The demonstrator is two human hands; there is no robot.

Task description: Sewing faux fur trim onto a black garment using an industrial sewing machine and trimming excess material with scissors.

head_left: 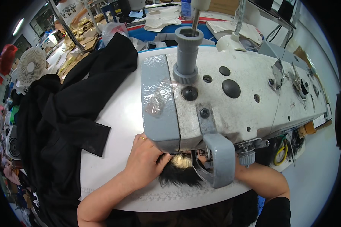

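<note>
A grey and white sewing machine [223, 102] stands in front of me, its head blocking much of the work. Just left of the needle area, my left hand [146, 160] is closed, thumb and fingers pressed on a black fur piece [180, 177]. Its fingertips are partly hidden under the machine head. A pale cream patch [182, 161] shows on the fur beside the thumb. My right hand [239, 170] reaches in from the right behind the machine's grey guard [223, 160]; its fingers are hidden there.
A black garment [64, 109] drapes over the left side of the white table [117, 185]. Yellow-handled scissors [280, 154] lie right of the machine. A white fan [31, 66] and a person [70, 13] are at the far left. White cloth [163, 18] lies behind.
</note>
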